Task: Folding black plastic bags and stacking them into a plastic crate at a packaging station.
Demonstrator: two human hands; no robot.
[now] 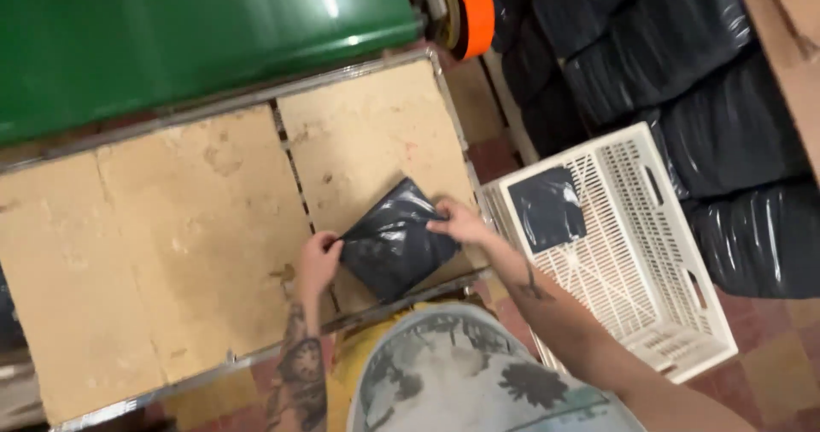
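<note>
Fingers of our left hand (318, 259) pinch the left edge of a black plastic packet (395, 240), while our right hand (461, 223) pinches its upper right edge. We see it lying on the worn wooden tabletop (171, 252), beside a white crate (632, 244) holding another black packet (547, 208).

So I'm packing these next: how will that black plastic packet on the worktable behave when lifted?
The black packet looks soft: its film is creased and dented, so it would probably sag if held by one edge. Its glossy surface suggests it is slippery. The left hand and right hand pinch opposite sides, and it lies flat, so it is unlikely to roll.
</note>
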